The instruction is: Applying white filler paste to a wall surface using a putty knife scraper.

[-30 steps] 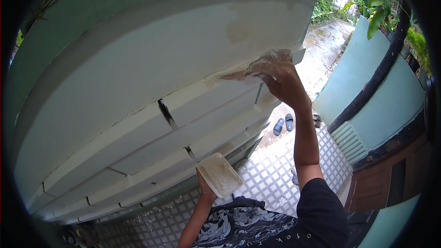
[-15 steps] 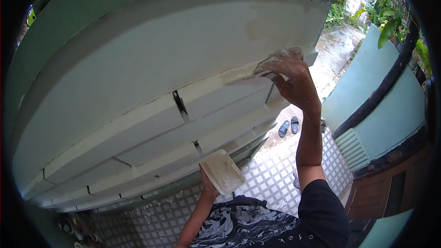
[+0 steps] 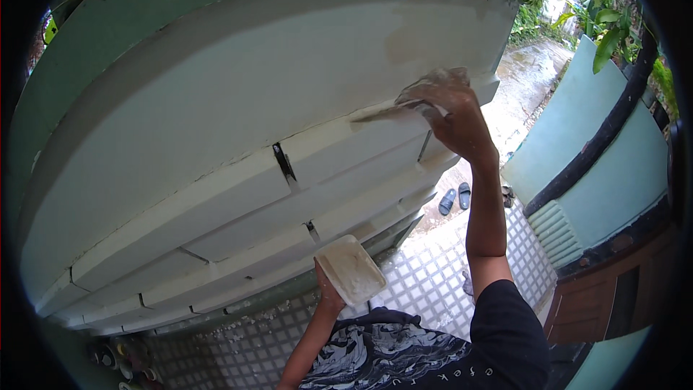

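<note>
My left hand (image 3: 330, 295) is closed on the side of a cream rectangular plastic tub (image 3: 382, 283), held low and tilted in front of my shirt. Pale paste coats the inside of the tub. Up to the right, my right hand (image 3: 456, 115) is at the upper ledge of the white stepped wall (image 3: 216, 79). Crumpled, see-through film smeared with white (image 3: 433, 87) covers its fingers, which are bunched together and point left. Whatever lies inside them is hidden. A damp-looking brownish streak (image 3: 372, 114) runs along the ledge from the fingertips.
Dark slots (image 3: 284, 162) cut into the ledges. White crumbs lie on the tiled floor (image 3: 426, 282) by the wall base. Slippers (image 3: 455, 198) stand beyond my right arm. Pale green panels (image 3: 556, 123), a brown wooden door (image 3: 585, 310) and plants (image 3: 610, 36) are at right.
My right hand has moved slightly up and left along the ledge, and the streak by its fingertips looks darker. My left hand and the tub have barely moved.
</note>
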Demonstrator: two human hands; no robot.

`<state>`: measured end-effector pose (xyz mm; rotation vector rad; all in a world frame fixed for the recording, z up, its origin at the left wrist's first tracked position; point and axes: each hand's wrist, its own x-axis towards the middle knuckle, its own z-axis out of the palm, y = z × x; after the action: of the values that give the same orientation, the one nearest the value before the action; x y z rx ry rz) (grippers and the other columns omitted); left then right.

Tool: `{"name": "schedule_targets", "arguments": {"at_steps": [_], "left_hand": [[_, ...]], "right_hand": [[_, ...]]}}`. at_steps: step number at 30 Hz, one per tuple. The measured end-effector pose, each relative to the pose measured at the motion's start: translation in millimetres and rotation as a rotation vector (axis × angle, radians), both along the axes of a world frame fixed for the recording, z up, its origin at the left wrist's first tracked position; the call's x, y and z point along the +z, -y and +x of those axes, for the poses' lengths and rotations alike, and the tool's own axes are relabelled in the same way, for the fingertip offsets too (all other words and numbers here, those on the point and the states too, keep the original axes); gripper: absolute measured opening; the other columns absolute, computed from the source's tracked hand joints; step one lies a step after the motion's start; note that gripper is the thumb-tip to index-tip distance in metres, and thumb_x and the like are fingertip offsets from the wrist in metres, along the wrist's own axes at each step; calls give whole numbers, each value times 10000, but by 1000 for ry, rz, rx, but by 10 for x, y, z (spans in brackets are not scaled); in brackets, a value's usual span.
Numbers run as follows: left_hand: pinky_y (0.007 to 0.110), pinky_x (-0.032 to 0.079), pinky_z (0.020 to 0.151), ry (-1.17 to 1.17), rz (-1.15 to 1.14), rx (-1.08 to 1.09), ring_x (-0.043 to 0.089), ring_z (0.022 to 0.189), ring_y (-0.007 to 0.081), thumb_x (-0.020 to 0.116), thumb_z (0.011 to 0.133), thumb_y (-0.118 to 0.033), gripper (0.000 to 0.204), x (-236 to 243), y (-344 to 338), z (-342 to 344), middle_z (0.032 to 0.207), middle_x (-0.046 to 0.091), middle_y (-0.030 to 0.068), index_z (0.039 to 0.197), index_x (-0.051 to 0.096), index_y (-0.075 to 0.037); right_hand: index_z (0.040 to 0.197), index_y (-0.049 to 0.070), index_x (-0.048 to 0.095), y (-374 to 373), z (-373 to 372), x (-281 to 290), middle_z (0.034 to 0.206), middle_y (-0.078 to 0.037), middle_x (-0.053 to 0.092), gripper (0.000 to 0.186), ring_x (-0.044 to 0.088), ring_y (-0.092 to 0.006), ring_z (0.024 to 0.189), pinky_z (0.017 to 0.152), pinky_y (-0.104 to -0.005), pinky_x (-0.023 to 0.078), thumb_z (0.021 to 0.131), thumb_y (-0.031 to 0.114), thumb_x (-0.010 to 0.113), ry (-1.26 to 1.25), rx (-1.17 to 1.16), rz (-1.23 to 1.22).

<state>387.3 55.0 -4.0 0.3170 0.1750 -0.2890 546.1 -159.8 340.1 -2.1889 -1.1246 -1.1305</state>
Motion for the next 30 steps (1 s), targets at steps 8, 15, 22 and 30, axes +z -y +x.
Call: {"name": "schedule_targets", "arguments": {"at_steps": [8,15,22,30], "left_hand": [[527,451,976,-21,-52,-10,560,1145,331,332,886,-694,752,-12,4,10,1280,553,119,1369,437,-127],[508,452,981,8,-22,16,562,1145,320,342,888,-691,744,44,42,18,1279,556,111,1364,444,-129],[511,449,983,6,-26,19,557,1154,317,343,885,-698,752,14,-18,25,1288,551,108,1370,436,-131],[510,454,978,20,-27,48,561,1146,319,335,893,-688,741,-1,-32,23,1290,550,108,1370,435,-130]], "right_hand": [[1009,84,692,161,-10,41,989,-95,693,334,647,-283,948,917,-388,472,717,-63,624,-122,51,-84],[988,76,697,85,25,-9,967,-77,696,265,643,-274,971,932,-395,468,749,-21,639,-106,57,-147],[1022,87,697,90,80,46,1016,-80,698,319,651,-271,952,953,-405,457,735,-36,634,-93,-21,-35],[974,71,706,230,29,213,1005,-96,699,289,639,-277,989,979,-391,423,709,-39,675,-256,1,-122]]}}
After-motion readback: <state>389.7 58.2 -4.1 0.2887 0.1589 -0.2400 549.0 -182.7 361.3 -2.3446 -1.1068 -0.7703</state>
